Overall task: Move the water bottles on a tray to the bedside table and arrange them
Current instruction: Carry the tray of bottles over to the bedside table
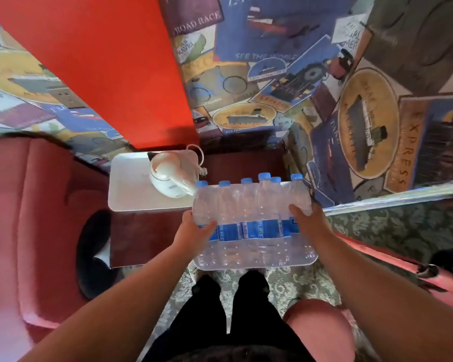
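In the head view I held the pack of water bottles [251, 220] up in the air, seemingly over the right part of the dark tabletop [141, 239] and not yet set down. My left hand [196, 231] had its grip curled round the left end of the pack, and my right hand [302, 218] clasped the right end. The clear wrap looked slick, so I judged the pack could slide or sag if either grip eased. A white kettle [168, 176] stood on a white tray [126, 194] at the far left, just beside the pack's far left corner, where a careless swing could have knocked it. A pink armchair [37, 205] hemmed in the left and the bed [403, 231] the right.
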Demonstrator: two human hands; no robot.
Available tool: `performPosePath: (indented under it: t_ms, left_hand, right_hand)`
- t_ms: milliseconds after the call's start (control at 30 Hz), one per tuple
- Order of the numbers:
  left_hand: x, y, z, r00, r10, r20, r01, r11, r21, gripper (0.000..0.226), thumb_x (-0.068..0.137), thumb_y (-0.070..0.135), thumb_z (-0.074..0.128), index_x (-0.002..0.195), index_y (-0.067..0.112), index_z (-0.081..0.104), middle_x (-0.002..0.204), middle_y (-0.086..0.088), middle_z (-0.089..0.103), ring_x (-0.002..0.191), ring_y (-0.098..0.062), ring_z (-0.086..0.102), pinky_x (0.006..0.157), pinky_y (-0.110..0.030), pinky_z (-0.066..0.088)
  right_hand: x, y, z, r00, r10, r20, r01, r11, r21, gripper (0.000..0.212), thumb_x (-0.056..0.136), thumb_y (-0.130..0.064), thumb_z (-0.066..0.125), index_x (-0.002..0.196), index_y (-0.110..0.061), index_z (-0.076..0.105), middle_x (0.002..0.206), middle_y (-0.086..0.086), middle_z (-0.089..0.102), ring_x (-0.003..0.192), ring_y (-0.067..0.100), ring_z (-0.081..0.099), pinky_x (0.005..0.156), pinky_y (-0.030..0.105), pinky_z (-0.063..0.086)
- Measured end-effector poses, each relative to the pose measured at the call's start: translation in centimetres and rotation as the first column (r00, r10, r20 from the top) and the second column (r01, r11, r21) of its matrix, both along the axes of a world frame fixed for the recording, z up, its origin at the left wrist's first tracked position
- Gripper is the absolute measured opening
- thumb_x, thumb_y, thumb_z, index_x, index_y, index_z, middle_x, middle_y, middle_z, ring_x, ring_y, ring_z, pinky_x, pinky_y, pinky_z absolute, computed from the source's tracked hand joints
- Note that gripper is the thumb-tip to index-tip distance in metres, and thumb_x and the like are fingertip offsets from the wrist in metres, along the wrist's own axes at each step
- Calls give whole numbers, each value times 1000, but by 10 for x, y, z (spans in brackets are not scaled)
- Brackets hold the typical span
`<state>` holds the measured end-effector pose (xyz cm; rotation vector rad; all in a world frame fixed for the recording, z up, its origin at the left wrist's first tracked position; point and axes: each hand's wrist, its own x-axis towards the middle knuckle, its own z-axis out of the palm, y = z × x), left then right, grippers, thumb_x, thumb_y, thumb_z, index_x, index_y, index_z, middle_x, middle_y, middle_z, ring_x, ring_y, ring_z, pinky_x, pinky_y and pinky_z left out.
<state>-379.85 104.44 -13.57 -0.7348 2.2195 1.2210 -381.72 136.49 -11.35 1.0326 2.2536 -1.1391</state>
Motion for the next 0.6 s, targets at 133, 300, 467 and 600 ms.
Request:
performPosePath:
  t_ms: [133, 300, 467, 600]
  left_hand:
    - [-23, 17, -31, 995, 47, 89, -47, 999, 3, 63, 69, 48, 77, 116, 23, 43, 92, 7, 64, 74, -11, 66, 55, -26, 49]
    - [-44, 30, -75, 988, 100, 118, -99, 995, -9, 55, 72, 42, 75, 114, 23, 44, 93, 5, 64, 74, -9, 64, 56, -26, 46]
    - [-64, 30, -108, 976, 125, 177, -124, 992, -16, 54, 78, 38, 73, 118, 23, 39, 94, 3, 62, 78, -13, 64, 60, -28, 49]
    - [-76, 33, -128, 964, 166, 206, -160, 986, -46, 55, 78, 36, 71, 122, 19, 41, 92, 3, 61, 74, -10, 61, 54, -26, 44]
  right_hand:
    - [-22, 12, -32, 999, -16, 27, 17, 1000, -18, 86, 55, -71, 60, 123, -19, 56, 108, 4, 67, 93, 29, 63, 87, 41, 50]
    - [-43, 20, -76, 996, -43, 78, 50, 995, -87, 74, 70, -60, 69, 130, -20, 51, 112, 2, 63, 103, 31, 63, 96, 49, 50]
    - [-66, 20, -113, 992, -71, 108, 87, 984, -155, 68, 78, -52, 74, 134, -21, 51, 122, 3, 64, 108, 29, 62, 99, 48, 48]
    - [-77, 15, -137, 992, -78, 102, 92, 986, -137, 68, 81, -51, 74, 137, -21, 51, 126, 3, 63, 110, 27, 61, 99, 46, 48]
